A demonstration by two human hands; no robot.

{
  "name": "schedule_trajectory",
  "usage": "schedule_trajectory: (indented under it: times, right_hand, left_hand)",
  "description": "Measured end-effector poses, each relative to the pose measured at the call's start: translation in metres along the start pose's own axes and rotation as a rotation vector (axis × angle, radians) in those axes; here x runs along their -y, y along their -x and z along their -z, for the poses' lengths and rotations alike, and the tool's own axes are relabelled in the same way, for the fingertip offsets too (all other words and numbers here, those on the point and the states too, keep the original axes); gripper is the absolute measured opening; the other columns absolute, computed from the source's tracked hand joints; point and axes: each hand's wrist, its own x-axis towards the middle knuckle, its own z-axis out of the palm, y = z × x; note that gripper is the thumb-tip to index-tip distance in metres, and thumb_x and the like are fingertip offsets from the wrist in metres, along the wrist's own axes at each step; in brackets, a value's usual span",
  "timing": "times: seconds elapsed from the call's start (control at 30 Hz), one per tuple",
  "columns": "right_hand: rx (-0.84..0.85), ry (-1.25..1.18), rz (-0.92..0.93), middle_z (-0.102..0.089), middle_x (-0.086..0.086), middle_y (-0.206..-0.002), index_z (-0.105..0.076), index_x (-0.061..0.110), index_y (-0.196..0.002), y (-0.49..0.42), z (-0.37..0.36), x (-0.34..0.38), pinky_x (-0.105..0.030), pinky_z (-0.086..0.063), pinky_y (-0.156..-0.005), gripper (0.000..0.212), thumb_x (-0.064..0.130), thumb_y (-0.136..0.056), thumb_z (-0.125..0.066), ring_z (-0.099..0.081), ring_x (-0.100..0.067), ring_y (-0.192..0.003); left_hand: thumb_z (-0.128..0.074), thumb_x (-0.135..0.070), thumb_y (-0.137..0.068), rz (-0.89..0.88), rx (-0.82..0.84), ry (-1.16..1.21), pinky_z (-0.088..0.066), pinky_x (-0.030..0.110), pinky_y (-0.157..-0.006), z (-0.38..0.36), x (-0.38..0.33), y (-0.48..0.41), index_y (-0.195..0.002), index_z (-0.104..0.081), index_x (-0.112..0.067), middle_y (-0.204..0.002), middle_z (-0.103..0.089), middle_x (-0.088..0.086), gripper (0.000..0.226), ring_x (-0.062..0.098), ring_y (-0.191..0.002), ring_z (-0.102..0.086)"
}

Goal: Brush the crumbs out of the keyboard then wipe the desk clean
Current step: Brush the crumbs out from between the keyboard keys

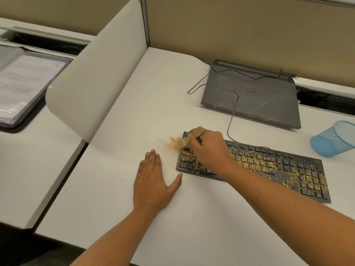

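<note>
A black keyboard lies on the white desk, strewn with yellow-brown crumbs. My right hand is over its left end, closed on a small wooden-handled brush whose bristles touch the keyboard's top left corner. A little heap of crumbs lies on the desk just left of that corner. My left hand rests flat on the desk, fingers apart, just left of the keyboard and holding nothing.
A closed grey laptop sits behind the keyboard with thin cables around it. A blue mesh cup lies tipped over at the right. A white divider panel stands left; beyond it lies a folder of papers.
</note>
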Motion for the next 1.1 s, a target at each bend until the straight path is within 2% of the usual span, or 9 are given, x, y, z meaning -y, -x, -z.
schedule_trajectory:
  times: [0.13, 0.3, 0.4, 0.53, 0.6, 0.73, 0.9, 1.0, 1.1]
  right_hand:
    - [-0.049, -0.023, -0.074, -0.056, 0.024, -0.048, -0.068, 0.015, -0.080, -0.003, 0.007, 0.003, -0.008, -0.034, -0.046, 0.030, 0.021, -0.101, -0.047, -0.054, 0.006, -0.048]
    - [-0.042, -0.099, -0.129, -0.072, -0.001, -0.075, -0.074, 0.012, -0.086, -0.008, 0.001, 0.005, -0.033, -0.049, -0.053, 0.033, 0.025, -0.101, -0.047, -0.064, -0.015, -0.059]
    - [-0.113, -0.029, -0.131, -0.072, 0.001, -0.072, -0.073, 0.014, -0.082, -0.010, 0.004, -0.001, -0.040, -0.057, -0.061, 0.033, 0.028, -0.099, -0.047, -0.068, -0.017, -0.065]
    - [0.034, -0.114, -0.134, -0.074, -0.002, -0.078, -0.074, 0.014, -0.084, -0.004, -0.004, 0.000, -0.045, -0.060, -0.071, 0.036, 0.028, -0.102, -0.045, -0.072, -0.018, -0.073]
    - [-0.041, -0.178, -0.160, -0.073, 0.004, -0.076, -0.071, 0.021, -0.081, -0.007, 0.001, 0.000, -0.041, -0.060, -0.067, 0.032, 0.028, -0.100, -0.046, -0.072, -0.015, -0.070]
    - [-0.122, 0.021, -0.126, -0.056, 0.020, -0.045, -0.062, 0.022, -0.070, 0.000, 0.014, -0.002, -0.007, -0.037, -0.047, 0.036, 0.026, -0.102, -0.045, -0.056, 0.008, -0.050]
    - [-0.129, -0.019, -0.129, -0.067, 0.008, -0.063, -0.070, 0.016, -0.079, -0.003, 0.018, -0.008, -0.024, -0.049, -0.050, 0.032, 0.027, -0.100, -0.048, -0.065, -0.005, -0.056]
    - [-0.071, 0.004, -0.085, -0.056, 0.018, -0.048, -0.066, 0.019, -0.073, 0.005, 0.019, -0.008, -0.010, -0.036, -0.043, 0.033, 0.023, -0.101, -0.049, -0.054, 0.005, -0.045]
    - [-0.011, 0.001, -0.057, -0.064, 0.009, -0.063, -0.071, 0.013, -0.085, 0.007, 0.015, -0.009, -0.012, -0.034, -0.044, 0.029, 0.026, -0.100, -0.050, -0.051, -0.002, -0.044]
  left_hand:
    - [-0.027, -0.075, -0.085, 0.000, -0.007, -0.004, -0.010, 0.034, -0.123, -0.001, 0.001, -0.001, -0.153, -0.027, -0.006, -0.162, -0.018, 0.006, 0.097, 0.015, -0.151, -0.009]
    - [-0.027, -0.075, -0.086, -0.004, 0.000, -0.019, -0.011, 0.035, -0.123, -0.001, 0.000, 0.000, -0.152, -0.027, -0.006, -0.162, -0.019, 0.007, 0.097, 0.016, -0.151, -0.010]
    - [-0.027, -0.075, -0.086, -0.004, 0.004, -0.022, -0.011, 0.035, -0.123, -0.002, 0.002, 0.000, -0.153, -0.026, -0.006, -0.162, -0.018, 0.007, 0.097, 0.016, -0.151, -0.009]
    - [-0.027, -0.076, -0.086, -0.003, 0.004, -0.028, -0.013, 0.036, -0.123, -0.003, 0.001, -0.001, -0.152, -0.028, -0.006, -0.162, -0.019, 0.007, 0.097, 0.016, -0.151, -0.011]
    - [-0.026, -0.076, -0.086, -0.004, 0.006, -0.027, -0.012, 0.036, -0.123, -0.002, 0.001, -0.001, -0.153, -0.027, -0.006, -0.162, -0.018, 0.007, 0.097, 0.016, -0.151, -0.010]
    - [-0.025, -0.075, -0.086, -0.007, 0.012, -0.021, -0.011, 0.035, -0.123, -0.002, 0.002, 0.000, -0.153, -0.025, -0.006, -0.163, -0.016, 0.006, 0.097, 0.016, -0.151, -0.008]
    - [-0.026, -0.075, -0.085, -0.005, 0.012, -0.015, -0.011, 0.035, -0.123, -0.001, 0.001, 0.000, -0.153, -0.026, -0.006, -0.163, -0.016, 0.007, 0.097, 0.016, -0.151, -0.008]
    - [-0.025, -0.076, -0.085, -0.005, 0.013, -0.012, -0.010, 0.035, -0.123, -0.001, 0.002, 0.000, -0.153, -0.025, -0.006, -0.163, -0.015, 0.006, 0.097, 0.016, -0.151, -0.007]
    - [-0.026, -0.076, -0.086, -0.010, 0.010, -0.019, -0.010, 0.035, -0.123, -0.002, 0.002, -0.001, -0.153, -0.025, -0.006, -0.163, -0.016, 0.006, 0.097, 0.017, -0.151, -0.008]
